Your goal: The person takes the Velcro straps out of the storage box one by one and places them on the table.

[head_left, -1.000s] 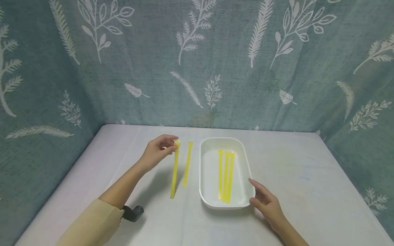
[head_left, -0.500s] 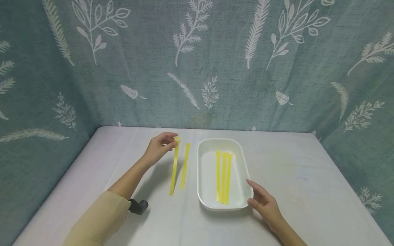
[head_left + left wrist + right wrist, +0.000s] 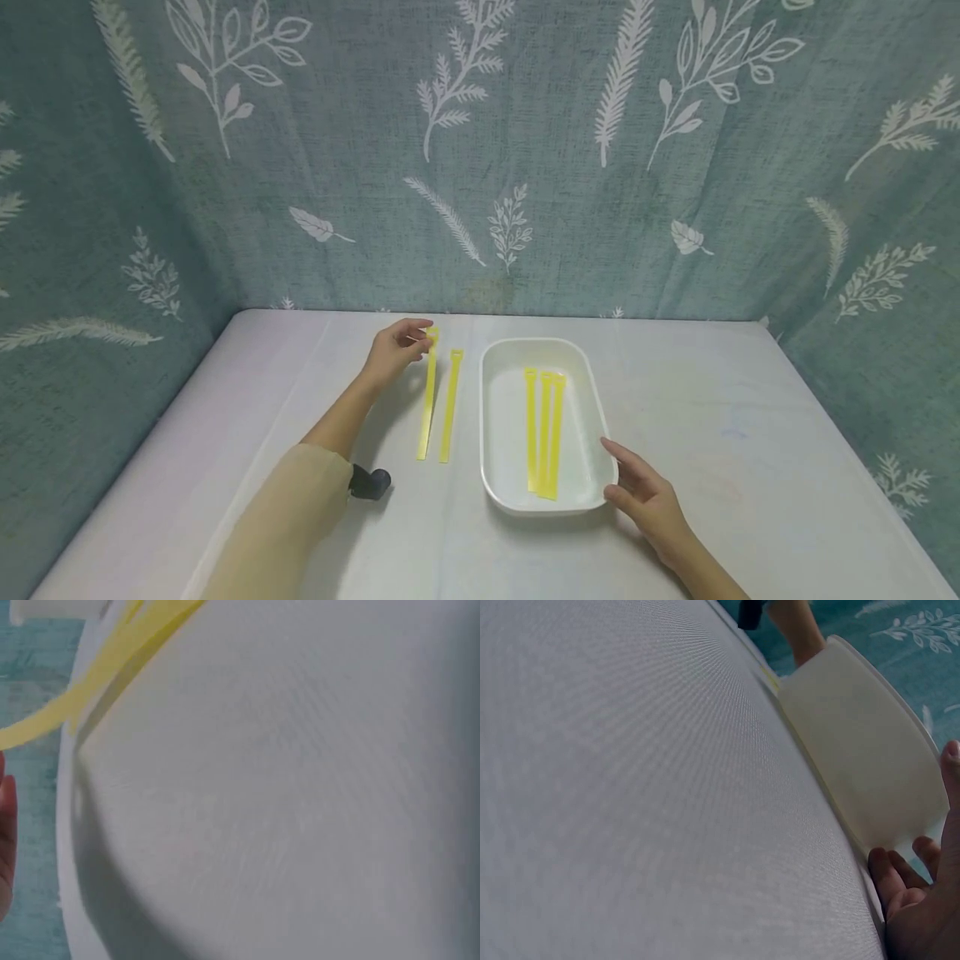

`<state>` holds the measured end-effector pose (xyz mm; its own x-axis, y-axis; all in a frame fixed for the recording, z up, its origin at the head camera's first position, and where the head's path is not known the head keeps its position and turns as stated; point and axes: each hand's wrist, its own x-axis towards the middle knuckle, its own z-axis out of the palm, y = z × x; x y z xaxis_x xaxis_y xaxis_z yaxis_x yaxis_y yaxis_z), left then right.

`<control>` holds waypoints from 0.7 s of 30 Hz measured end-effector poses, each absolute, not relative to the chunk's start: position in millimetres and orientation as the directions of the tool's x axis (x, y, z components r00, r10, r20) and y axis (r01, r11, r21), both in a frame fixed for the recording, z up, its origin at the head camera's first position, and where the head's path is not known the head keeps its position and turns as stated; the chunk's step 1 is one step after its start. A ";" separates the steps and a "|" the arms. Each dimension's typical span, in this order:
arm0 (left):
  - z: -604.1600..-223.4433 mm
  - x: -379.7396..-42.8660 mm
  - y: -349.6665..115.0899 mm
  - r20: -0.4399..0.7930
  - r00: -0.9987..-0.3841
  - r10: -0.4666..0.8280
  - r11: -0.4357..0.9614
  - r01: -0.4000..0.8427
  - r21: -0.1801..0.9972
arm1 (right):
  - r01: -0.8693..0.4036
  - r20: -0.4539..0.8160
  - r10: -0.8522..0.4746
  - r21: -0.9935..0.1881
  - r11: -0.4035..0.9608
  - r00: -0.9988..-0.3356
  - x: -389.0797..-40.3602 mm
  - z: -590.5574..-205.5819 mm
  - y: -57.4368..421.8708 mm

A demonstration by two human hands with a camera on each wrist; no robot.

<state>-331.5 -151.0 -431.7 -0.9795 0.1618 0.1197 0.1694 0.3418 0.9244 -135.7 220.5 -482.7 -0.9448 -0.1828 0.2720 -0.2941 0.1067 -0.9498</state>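
Note:
Thumb and fingers of my left hand [image 3: 396,348] pinch the slotted top end of a yellow strap [image 3: 427,408], which slants down toward the table. In the left wrist view this strap [image 3: 45,722] curves away from the fingers [image 3: 6,840] at the left edge. Just right of it, a second yellow strap [image 3: 450,408] lies flat. A white tray [image 3: 495,492] stands to the right with several yellow straps [image 3: 544,433] side by side inside. My right hand [image 3: 651,498] holds the tray's near right corner; the right wrist view shows its fingers curled low against the tray wall [image 3: 862,742].
A white cloth covers the table [image 3: 690,400]. Teal leaf-print curtain [image 3: 375,250] rises behind it and at both sides. A black wrist mount [image 3: 371,483] sticks out from the left sleeve [image 3: 292,517].
My left hand has moved slightly forward, and the strap's lower end has swung away from me, nearly parallel with the loose strap. The right hand and tray stay in place; the head view has shifted slightly.

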 end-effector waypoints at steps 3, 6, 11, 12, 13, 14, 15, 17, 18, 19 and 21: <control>-439.6 -338.2 -148.4 0.088 -0.983 0.163 0.359 0.142 0.922 | -0.292 0.269 -0.197 -0.951 0.100 -0.943 -136.3 -483.5 222.0; -444.5 -341.3 -145.3 0.068 -0.983 0.171 0.374 0.129 0.918 | -0.298 0.274 -0.198 -0.948 0.106 -0.941 -137.1 -483.6 223.3; -447.0 -340.6 -144.0 0.052 -0.985 0.166 0.407 0.116 0.906 | -0.308 0.280 -0.187 -0.941 0.140 -0.942 -138.2 -482.6 222.6; -447.1 -340.3 -144.0 0.047 -0.985 0.166 0.416 0.113 0.902 | -0.307 0.279 -0.186 -0.941 0.143 -0.942 -138.3 -482.5 222.5; -447.4 -340.4 -144.1 0.046 -0.985 0.168 0.430 0.115 0.896 | -0.304 0.276 -0.184 -0.942 0.143 -0.943 -138.2 -482.3 222.4; -447.7 -340.6 -144.3 0.041 -0.985 0.167 0.439 0.112 0.891 | -0.302 0.274 -0.182 -0.942 0.146 -0.944 -138.0 -482.3 222.3; -448.2 -340.7 -144.6 0.039 -0.985 0.166 0.453 0.112 0.884 | -0.300 0.273 -0.182 -0.943 0.146 -0.945 -137.8 -482.2 222.3; -449.1 -340.8 -144.9 0.032 -0.986 0.167 0.472 0.108 0.875 | -0.297 0.270 -0.181 -0.944 0.144 -0.946 -137.3 -482.4 222.4; -450.1 -341.3 -145.0 0.033 -0.986 0.164 0.481 0.109 0.870 | -0.295 0.268 -0.181 -0.945 0.144 -0.946 -137.1 -482.5 222.4; -451.3 -342.1 -145.0 0.034 -0.986 0.165 0.490 0.112 0.865 | -0.293 0.266 -0.181 -0.945 0.146 -0.947 -136.7 -482.6 222.4; -454.2 -343.6 -144.8 0.033 -0.986 0.165 0.512 0.114 0.852 | -0.288 0.260 -0.179 -0.945 0.154 -0.949 -136.1 -482.8 222.4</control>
<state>-343.6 -144.8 -454.2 -0.9857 0.1653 0.0326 0.1140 0.5117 0.8516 -136.1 222.4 -482.8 -0.9490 -0.1790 0.2596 -0.2876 0.1539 -0.9453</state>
